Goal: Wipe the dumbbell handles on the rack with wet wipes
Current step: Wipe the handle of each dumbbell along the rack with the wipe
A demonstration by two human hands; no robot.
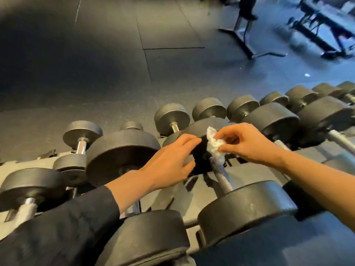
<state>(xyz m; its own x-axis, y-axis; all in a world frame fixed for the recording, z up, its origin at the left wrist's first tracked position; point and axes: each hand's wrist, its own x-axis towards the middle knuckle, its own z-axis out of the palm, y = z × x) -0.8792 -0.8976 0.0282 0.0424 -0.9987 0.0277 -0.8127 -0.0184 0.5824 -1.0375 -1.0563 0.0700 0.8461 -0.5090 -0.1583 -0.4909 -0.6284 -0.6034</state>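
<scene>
The right hand (247, 143) pinches a crumpled white wet wipe (215, 144) between thumb and fingertips, and the lower tail of the wipe touches the far end of a knurled steel dumbbell handle (222, 177), just where the bar meets its far weight head (203, 129). That handle's long axis runs from the wipe down and toward the person, ending at the near weight head (245, 210) at the front of the rack (199, 192). So the unwiped length of bar lies below and nearer than the right fingers, and a wiping stroke would probably have to travel along the bar toward the body. The left hand (171, 160) rests with loosely spread fingers against the side of the far weight head, just left of the wipe, holding nothing. The right hand is plainly the nearer one to the bar; the left appears only to steady the dumbbell.
</scene>
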